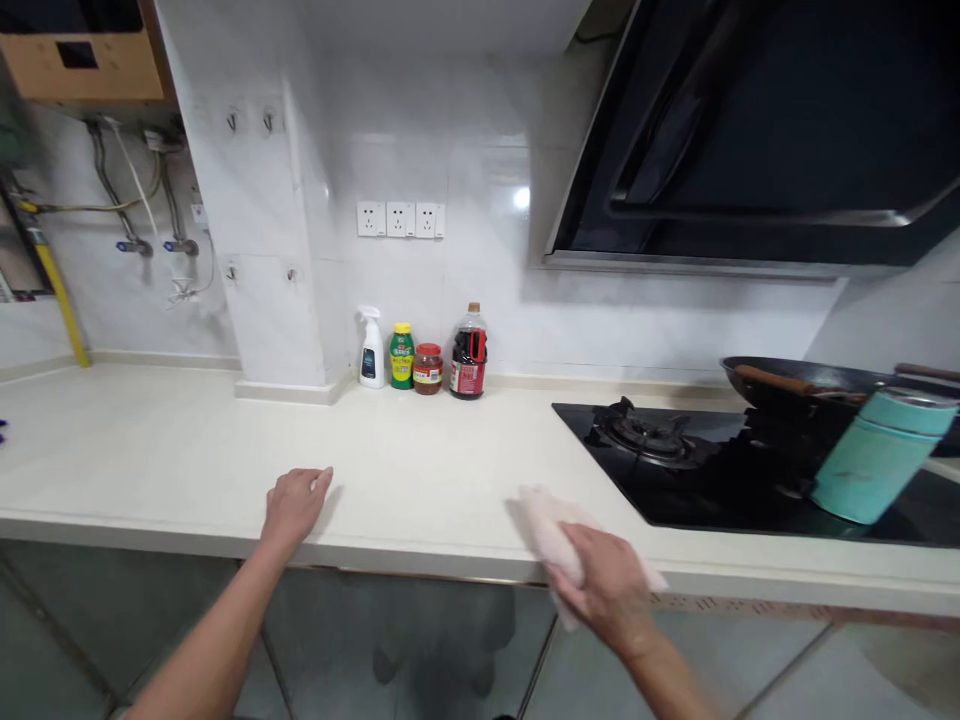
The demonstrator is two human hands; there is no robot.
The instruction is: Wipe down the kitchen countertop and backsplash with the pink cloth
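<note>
My right hand (607, 575) is closed around a pale pinkish-white cloth (551, 525) at the front edge of the white countertop (420, 460). Both the hand and the cloth are smeared by motion, and part of the cloth hangs past the edge. To the left, my left hand (296, 503) rests on the counter near its front edge. Its fingers are curled in, with the thumb side toward the right, and nothing shows in it.
Against the wall stand a white spray bottle (371, 350), a green yellow-capped bottle (402, 358), a red-lidded jar (427, 370) and a dark sauce bottle (469, 355). At right, the black gas stove (697, 490) bears a wok (810, 375) and a mint-green tumbler (877, 460), under a range hood (750, 130).
</note>
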